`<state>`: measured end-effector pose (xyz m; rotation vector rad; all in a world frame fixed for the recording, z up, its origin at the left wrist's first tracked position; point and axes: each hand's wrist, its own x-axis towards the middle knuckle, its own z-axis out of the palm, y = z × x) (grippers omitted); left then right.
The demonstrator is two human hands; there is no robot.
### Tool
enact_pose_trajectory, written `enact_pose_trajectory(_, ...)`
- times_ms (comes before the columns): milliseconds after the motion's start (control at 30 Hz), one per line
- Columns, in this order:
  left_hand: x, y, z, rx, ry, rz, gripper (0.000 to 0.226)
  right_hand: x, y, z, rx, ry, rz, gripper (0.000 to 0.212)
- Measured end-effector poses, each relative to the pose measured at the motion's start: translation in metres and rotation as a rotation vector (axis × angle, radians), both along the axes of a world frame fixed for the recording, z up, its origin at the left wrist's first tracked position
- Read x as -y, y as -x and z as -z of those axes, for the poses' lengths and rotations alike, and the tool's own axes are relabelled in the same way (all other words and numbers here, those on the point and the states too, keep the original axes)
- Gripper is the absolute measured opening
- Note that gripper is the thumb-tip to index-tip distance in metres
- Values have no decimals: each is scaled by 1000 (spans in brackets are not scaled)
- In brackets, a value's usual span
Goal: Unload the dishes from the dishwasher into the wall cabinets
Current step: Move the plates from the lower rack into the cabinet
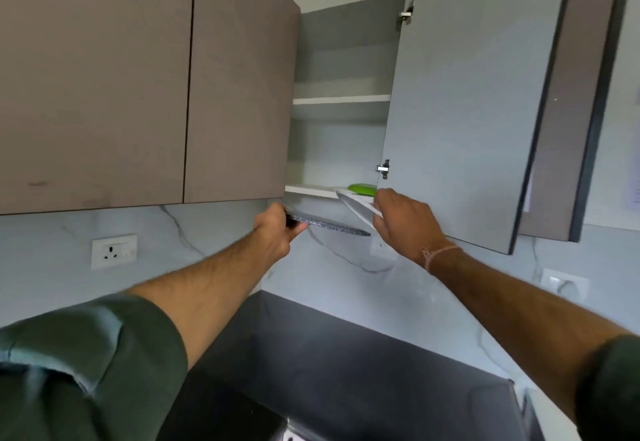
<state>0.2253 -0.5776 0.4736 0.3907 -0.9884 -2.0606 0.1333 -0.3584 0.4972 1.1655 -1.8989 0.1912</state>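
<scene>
White plate (pixel 356 206) tilts at the lower shelf (pixel 308 190) edge, held in my right hand (pixel 405 226); just left, my left hand (pixel 275 229) grips a speckled grey plate (pixel 332 223) below the shelf.

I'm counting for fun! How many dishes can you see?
3. A gray speckled plate in the left hand, a white plate in the right hand, and a green dish on the cabinet's bottom shelf. More may hide behind the closed doors.
</scene>
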Motion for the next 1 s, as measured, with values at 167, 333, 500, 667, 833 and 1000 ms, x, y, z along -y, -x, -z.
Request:
enact_pose_trajectory(167,56,65,-45,-62,29,-3,20,69,61,-50,-108,21,11,15)
enact_pose_trajectory(333,101,141,-79,-93,37,7,17,127,132,-86,-168,30,17,16)
enact_pose_trajectory(500,147,221,-97,-99,49,22,28,181,198,-107,-225,35,36,16)
enact_pose_trajectory(667,194,293,-100,-105,21,16,32,241,259,-112,-279,20,66,13)
enact_pose_trajectory(833,246,351,-99,-94,-17,5,31,303,320,-112,-266,-7,117,12)
enact_pose_trajectory(1000,291,396,-98,-27,-74,-50,30,349,363,-112,-269,-7,149,11)
